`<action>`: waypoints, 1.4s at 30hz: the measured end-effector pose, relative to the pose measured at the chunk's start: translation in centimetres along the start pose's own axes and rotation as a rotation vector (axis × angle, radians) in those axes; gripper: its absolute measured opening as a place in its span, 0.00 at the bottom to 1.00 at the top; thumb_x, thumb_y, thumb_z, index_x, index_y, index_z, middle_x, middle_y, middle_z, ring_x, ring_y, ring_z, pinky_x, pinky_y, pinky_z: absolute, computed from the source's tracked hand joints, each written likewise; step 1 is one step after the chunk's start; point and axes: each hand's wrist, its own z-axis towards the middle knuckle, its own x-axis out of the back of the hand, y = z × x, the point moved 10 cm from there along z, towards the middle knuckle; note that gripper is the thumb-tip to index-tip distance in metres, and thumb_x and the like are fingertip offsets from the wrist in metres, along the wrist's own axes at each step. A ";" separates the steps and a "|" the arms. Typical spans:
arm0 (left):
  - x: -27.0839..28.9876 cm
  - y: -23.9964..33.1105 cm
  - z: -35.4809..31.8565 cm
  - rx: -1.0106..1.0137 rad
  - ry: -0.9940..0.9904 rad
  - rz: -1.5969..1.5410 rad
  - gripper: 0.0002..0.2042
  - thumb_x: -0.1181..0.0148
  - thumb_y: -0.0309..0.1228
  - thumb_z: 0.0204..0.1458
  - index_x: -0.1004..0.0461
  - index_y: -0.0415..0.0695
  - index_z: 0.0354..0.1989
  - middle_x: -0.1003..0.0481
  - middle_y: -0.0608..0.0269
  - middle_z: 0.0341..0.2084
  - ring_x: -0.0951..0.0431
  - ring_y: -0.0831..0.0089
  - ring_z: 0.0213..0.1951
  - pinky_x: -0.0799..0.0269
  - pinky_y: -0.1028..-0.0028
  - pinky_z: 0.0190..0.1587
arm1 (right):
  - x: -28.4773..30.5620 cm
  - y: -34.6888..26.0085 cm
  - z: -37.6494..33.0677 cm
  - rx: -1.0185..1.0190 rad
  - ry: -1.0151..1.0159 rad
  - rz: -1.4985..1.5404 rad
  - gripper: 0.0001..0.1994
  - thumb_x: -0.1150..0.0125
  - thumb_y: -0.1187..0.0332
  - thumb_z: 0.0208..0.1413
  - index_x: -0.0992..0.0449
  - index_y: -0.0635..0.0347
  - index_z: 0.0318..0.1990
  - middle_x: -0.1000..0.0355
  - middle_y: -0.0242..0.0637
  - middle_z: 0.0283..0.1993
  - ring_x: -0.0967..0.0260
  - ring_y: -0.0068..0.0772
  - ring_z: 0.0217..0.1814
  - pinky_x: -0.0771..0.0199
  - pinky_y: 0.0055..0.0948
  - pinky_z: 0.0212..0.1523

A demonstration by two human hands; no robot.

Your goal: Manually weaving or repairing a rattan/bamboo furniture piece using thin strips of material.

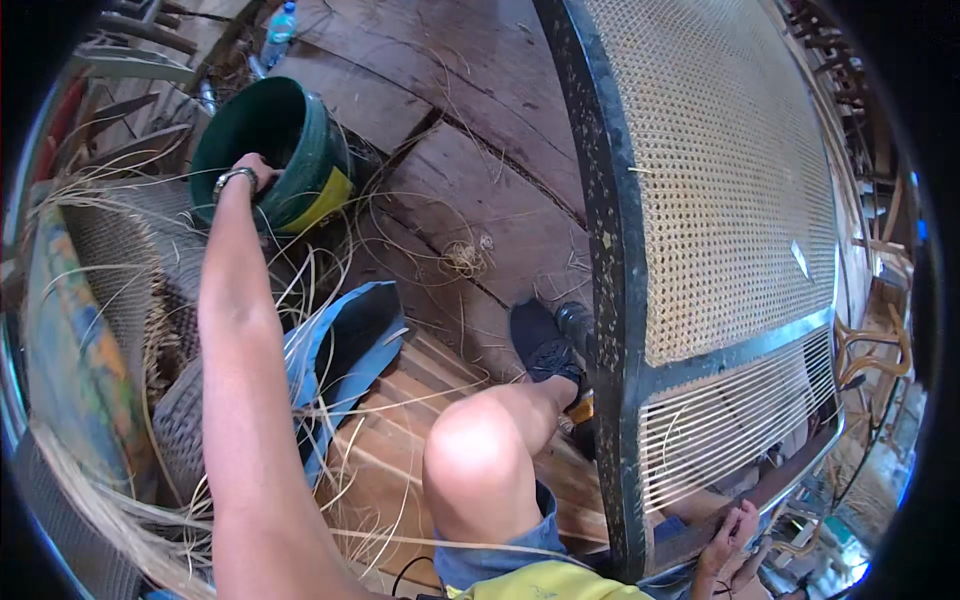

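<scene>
My left arm stretches forward to a dark green bucket (322, 160). The left hand (258, 170) is inside its mouth near the rim; its fingers are mostly hidden, and what they hold cannot be made out. On my right stands a dark wooden frame (622, 250) with small light motifs. Woven cane mesh (720, 170) fills its upper section. Below a crossbar, pale cane strands (725, 430) run side by side across the opening, with no cross weave visible. My right hand (735, 535) is closed over the frame's bottom rail at the lower right.
Loose cane strands (465, 260) lie tangled on the plank floor (470, 180). A torn blue sheet (345, 340) and rolled woven material (110, 250) are by my left arm. A plastic bottle (280, 35) lies beyond the bucket. Curved wooden pieces (880, 345) stand at far right.
</scene>
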 end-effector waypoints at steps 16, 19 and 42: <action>-10.5 0.0 7.2 -0.170 -0.038 -0.026 0.41 0.28 0.44 0.42 0.39 0.49 0.68 0.34 0.44 0.64 0.34 0.48 0.64 0.35 0.54 0.64 | 0.2 -9.1 2.5 -0.020 -0.262 -0.441 0.20 0.56 0.59 0.68 0.24 0.68 0.48 0.26 0.55 0.48 0.30 0.57 0.50 0.30 0.44 0.52; -8.3 -0.2 3.8 -0.076 -0.202 -0.145 0.39 0.28 0.42 0.42 0.36 0.53 0.66 0.33 0.44 0.62 0.33 0.46 0.63 0.35 0.53 0.63 | -0.4 -7.8 2.3 -0.006 -0.262 -0.417 0.20 0.55 0.59 0.68 0.24 0.68 0.48 0.26 0.56 0.47 0.30 0.57 0.50 0.31 0.45 0.52; -6.5 -4.3 3.5 0.244 -0.086 0.126 0.42 0.34 0.45 0.47 0.45 0.59 0.72 0.44 0.54 0.71 0.43 0.54 0.70 0.43 0.51 0.69 | -3.2 -4.9 1.6 0.264 -0.527 -0.783 0.14 0.50 0.61 0.63 0.28 0.59 0.50 0.33 0.48 0.60 0.37 0.50 0.63 0.35 0.48 0.61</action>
